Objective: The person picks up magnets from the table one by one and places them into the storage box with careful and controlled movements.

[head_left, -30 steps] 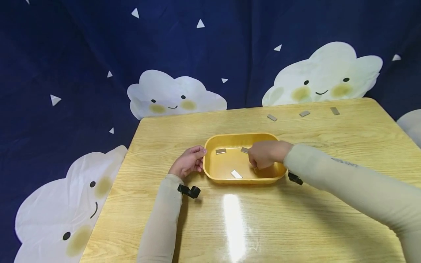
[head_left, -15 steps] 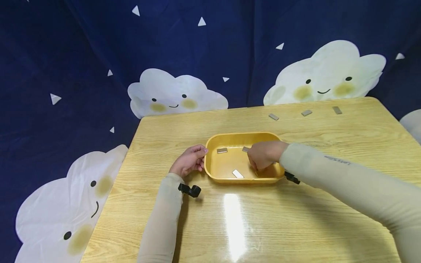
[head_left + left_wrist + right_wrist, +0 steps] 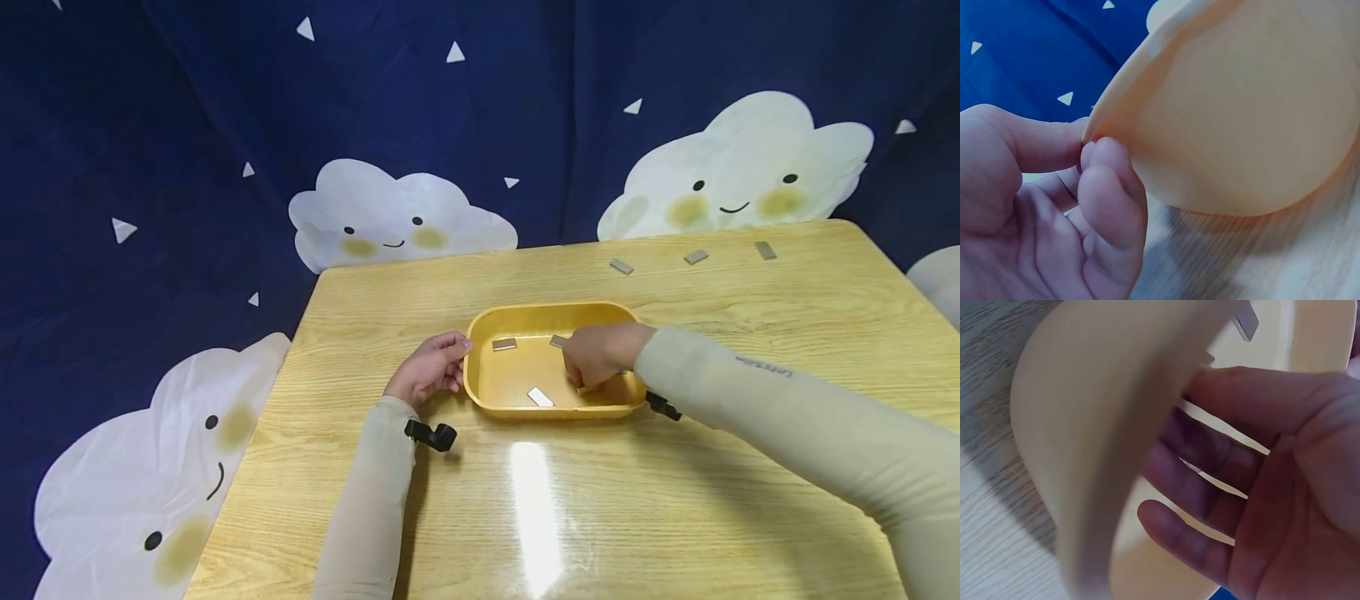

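A yellow plastic tray (image 3: pixel 525 412) stands on the wooden table, with several small flat silver-grey rectangular blocks inside. My left hand (image 3: pixel 431 367) pinches the tray's left rim between thumb and fingers; the left wrist view shows the rim (image 3: pixel 1113 100) between them. Inside the tray's right half, my right hand (image 3: pixel 596 352) reaches down, thumb and forefinger brought together on a small block (image 3: pixel 1210 359), of which just a corner shows. Nearby lie a block (image 3: pixel 557 341) at its knuckles, a block (image 3: pixel 504 344) at the back left and a shiny block (image 3: pixel 540 397) near the front.
Along the table's far edge lie three more blocks: a left one (image 3: pixel 621 266), a middle one (image 3: pixel 696 257) and a right one (image 3: pixel 765 250). Behind the wooden table (image 3: pixel 675 517) hangs a dark blue curtain (image 3: pixel 420 92) with clouds and white triangles.
My right hand has shifted slightly left within the tray, and a block's edge now shows under its fingertips. The left hand keeps its hold on the rim.
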The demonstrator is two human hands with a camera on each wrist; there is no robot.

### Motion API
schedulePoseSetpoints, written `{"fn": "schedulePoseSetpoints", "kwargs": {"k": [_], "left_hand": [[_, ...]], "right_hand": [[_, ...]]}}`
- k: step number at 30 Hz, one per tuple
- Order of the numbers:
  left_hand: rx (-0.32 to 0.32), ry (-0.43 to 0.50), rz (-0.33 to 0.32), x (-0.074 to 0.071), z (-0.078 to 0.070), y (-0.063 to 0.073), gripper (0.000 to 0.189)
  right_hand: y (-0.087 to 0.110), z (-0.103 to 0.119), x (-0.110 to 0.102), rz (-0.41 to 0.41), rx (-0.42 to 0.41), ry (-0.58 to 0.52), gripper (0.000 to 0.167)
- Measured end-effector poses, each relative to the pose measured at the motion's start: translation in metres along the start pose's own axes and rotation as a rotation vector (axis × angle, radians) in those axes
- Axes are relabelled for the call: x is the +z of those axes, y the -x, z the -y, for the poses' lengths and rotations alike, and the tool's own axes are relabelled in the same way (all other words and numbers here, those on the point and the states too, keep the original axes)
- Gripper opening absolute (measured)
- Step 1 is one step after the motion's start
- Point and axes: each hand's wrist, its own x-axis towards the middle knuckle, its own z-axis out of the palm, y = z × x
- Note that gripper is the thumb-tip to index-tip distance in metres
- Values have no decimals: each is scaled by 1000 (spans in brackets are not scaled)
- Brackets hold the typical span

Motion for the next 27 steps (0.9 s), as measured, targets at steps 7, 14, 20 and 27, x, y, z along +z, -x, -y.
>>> {"fn": "schedulePoseSetpoints", "kwargs": {"k": [7,14,20,27], "left_hand": [[-5,10,-12,1,1,1,20],[-1,10,-12,0,2,1,21],[-3,9,-10,0,2,-1,20],[-3,10,-7,1,0,1,20]], "right_hand": [[0,2,0,4,18,41,17],[2,2,1,20,36,21,18],[2,1,0,-1,38,7,13],[0,-1,3,15,34,9,22]]}}
